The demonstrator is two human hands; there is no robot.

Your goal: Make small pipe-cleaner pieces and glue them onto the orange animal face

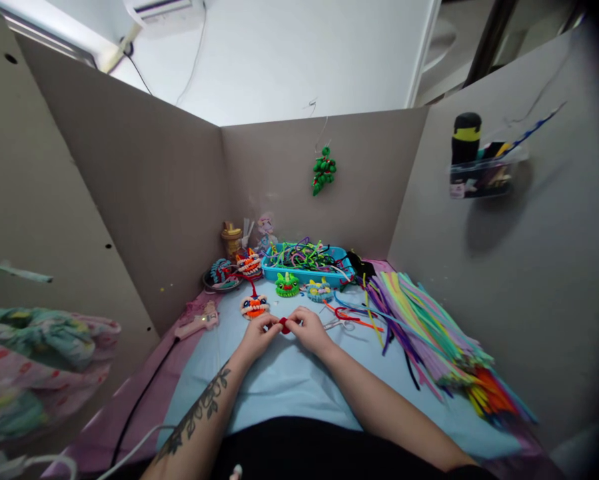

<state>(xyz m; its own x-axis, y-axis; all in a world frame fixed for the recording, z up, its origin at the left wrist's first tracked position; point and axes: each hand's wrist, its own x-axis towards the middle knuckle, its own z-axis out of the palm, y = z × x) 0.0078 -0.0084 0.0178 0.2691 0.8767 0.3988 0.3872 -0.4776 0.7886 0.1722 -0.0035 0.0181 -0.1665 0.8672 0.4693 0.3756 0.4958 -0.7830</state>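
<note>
Between the fingertips of both hands is a small dark red fuzzy piece (284, 325), seemingly of pipe cleaner; its exact shape is too small to make out. My left hand (260, 333) pinches it from the left, and my right hand (307, 328) pinches it from the right. Just beyond my left hand sits an orange and white pipe-cleaner lion head (254, 307) with a red stem rising from it. A green figure (287, 285) and a light blue and yellow one (320, 291) stand farther back. Scissors (343, 325) lie right of my right hand.
A blue basket (304, 275) full of pipe-cleaner scraps stands at the back. Bundles of coloured pipe cleaners (424, 327) cover the right side. A pink glue gun (199, 321) with a black cord lies left. Grey panels (279, 180) enclose the table on three sides.
</note>
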